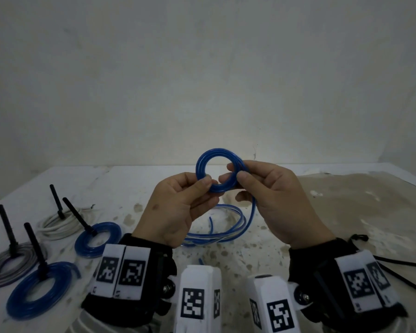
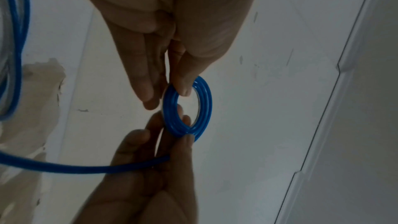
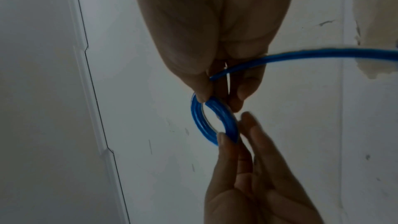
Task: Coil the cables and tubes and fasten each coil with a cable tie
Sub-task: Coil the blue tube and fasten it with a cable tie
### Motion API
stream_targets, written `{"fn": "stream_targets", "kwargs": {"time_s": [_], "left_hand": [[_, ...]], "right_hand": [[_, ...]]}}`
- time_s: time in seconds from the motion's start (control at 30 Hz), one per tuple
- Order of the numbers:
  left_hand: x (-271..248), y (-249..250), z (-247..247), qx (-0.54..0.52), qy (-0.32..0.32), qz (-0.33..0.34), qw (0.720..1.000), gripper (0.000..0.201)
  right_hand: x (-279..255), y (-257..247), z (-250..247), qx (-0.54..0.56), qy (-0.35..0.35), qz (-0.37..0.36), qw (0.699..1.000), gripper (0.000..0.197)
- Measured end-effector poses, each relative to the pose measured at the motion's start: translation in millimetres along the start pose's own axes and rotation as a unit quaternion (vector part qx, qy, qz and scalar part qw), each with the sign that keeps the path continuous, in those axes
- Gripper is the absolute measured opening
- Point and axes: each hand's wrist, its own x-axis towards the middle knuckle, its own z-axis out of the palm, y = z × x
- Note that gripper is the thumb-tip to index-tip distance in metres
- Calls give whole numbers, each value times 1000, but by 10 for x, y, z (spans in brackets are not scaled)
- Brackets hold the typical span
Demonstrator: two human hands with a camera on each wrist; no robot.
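Note:
A small coil of blue tube (image 1: 202, 159) is held up above the table between both hands. My left hand (image 1: 208, 186) pinches its lower left side with thumb and fingers. On its right side my right hand (image 1: 237, 174) pinches it, and the tube's free length (image 1: 253, 207) runs down under that hand to loose loops (image 1: 226, 227) on the table. The left wrist view shows the left hand (image 2: 170, 91) gripping the coil (image 2: 206, 94). In the right wrist view the right hand (image 3: 217, 100) grips the coil (image 3: 197, 122), with the tube's tail (image 3: 323, 55) leading away.
On the white stained table (image 1: 322, 212), at the left, lie tied coils, each with an upright black tie tail: a grey one (image 1: 0, 267), two blue ones (image 1: 34, 301) (image 1: 97, 248) and a white one (image 1: 58, 227). Loose black cable ties (image 1: 399, 263) lie at the right. A wall stands behind.

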Motion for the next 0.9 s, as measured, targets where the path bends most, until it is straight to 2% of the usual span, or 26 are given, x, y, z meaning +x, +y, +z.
{"fn": "stream_targets", "kwargs": {"time_s": [0.07,0.17,0.27,0.33,0.4,0.5,0.57,0.63,0.77,0.9], "left_hand": [[-10,-34,8,43,-20,-12,999,17],[-37,-78,23,107,-60,-40,992,23],[-56,-115,38,177,-83,-53,979,12],[-66,-93,29,228,-90,-30,969,10],[-79,-29,15,261,-92,17,961,15],[-83,69,-16,262,-68,72,960,25],[-86,97,-17,273,-61,88,956,14],[-90,103,-14,274,-60,85,956,10],[-102,105,-1,212,-55,55,974,12],[-59,60,16,156,-4,70,985,6]], "right_hand": [[7,-6,-20,8,18,-10,1000,21],[24,-4,-50,81,35,19,996,20],[24,4,-62,124,30,51,991,20],[16,8,-80,114,7,57,992,19],[12,-1,-112,60,-19,50,997,18],[4,-31,-148,-22,-50,34,998,18],[-2,-48,-159,-35,-60,31,997,19],[3,-55,-156,-35,-56,32,997,19],[-2,-57,-127,-9,-27,36,999,17],[-5,-56,-140,-15,-47,55,997,21]]}}
